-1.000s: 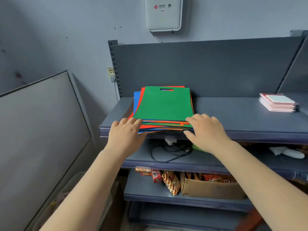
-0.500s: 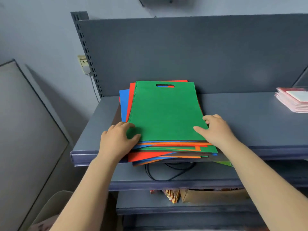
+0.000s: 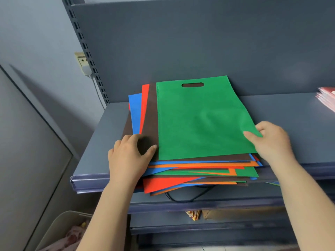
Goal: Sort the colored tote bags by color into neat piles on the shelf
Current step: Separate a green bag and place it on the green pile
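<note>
The sorting has hardly begun, as far as I can judge: every tote bag I can see lies in one mixed stack (image 3: 195, 167) at the front left of the top shelf (image 3: 290, 113), with no single-color pile set out anywhere. My right hand (image 3: 270, 140) pinches the right edge of the green bag (image 3: 201, 120) on top, thumb over the fabric and fingers under it, and that bag sits skewed toward the right of the stack. My left hand (image 3: 128, 156) rests on the stack's near left corner, fingers curled over the edge and thumb lying on the brown bag (image 3: 151, 113) just beneath the green one. The bags are thin, flat, matte sheets with a slot handle cut near the top; brown, red, blue, orange and more green edges fan out untidily, and the lowest ones overhang the shelf's front lip. All of it remains to be separated. A pinkish stack (image 3: 326, 100) lies at the far right.
</note>
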### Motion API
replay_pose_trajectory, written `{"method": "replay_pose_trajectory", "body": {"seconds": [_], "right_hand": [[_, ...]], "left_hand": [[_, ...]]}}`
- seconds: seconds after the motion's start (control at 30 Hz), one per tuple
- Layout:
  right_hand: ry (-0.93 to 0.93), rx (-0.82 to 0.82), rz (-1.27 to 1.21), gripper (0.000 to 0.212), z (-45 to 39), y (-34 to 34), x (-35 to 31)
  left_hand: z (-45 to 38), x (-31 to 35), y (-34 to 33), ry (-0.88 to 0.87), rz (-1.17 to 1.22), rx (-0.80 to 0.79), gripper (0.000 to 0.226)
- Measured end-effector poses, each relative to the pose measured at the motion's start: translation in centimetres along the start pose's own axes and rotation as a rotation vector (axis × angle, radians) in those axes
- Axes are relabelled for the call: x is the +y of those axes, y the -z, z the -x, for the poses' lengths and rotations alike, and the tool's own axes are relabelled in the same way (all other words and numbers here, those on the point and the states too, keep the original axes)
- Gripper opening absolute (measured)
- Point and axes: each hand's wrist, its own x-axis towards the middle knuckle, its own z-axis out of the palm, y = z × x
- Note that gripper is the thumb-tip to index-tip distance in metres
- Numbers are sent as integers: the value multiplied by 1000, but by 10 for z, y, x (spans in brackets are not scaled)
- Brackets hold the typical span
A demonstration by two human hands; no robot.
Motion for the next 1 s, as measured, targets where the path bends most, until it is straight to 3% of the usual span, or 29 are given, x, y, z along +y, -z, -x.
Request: {"method": "replay_pose_trajectory", "body": {"seconds": [0.17,0.27,0.37,0.53,0.67,0.8,1.0], "right_hand": [[-83,70,-296,10,-5,-3,19],[-126,55,-406,8,-4,-9,24],[-183,48,-552,18,-4,-9,23],[-203,31,-701,32,4,-1,11],[-222,-15,-811,30,16,11,6],[-249,-105,-972,31,35,23,5],[-242,-247,-1121,30,72,44,10]], "left_hand": [[-15,-5,3,155,54,-60,53],[-21,-7,8,215,127,-74,42],[-19,-4,15,167,72,15,22],[-8,10,16,53,29,64,21],[11,13,20,94,142,157,6],[42,4,30,80,277,304,23],[114,11,51,141,620,518,23]]}}
